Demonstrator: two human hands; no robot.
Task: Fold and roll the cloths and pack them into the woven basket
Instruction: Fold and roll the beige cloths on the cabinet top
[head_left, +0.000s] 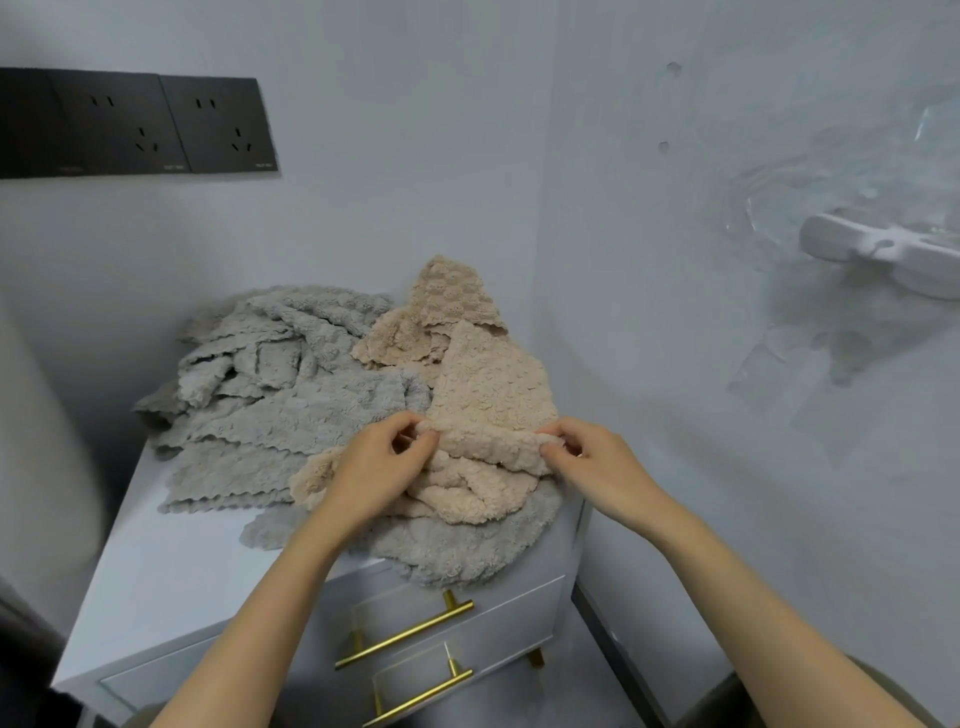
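A heap of fluffy cloths lies on a white cabinet top. Several grey cloths fill the left and back of the heap. A beige cloth lies on the right, with another beige cloth propped against the wall corner behind it. My left hand pinches the near left end of the beige cloth's folded edge. My right hand pinches the near right end of the same edge. No woven basket is in view.
The cabinet has two drawers with gold bar handles at its front. Walls close the back and the right side. Black wall sockets sit at upper left. A white holder is stuck on the right wall.
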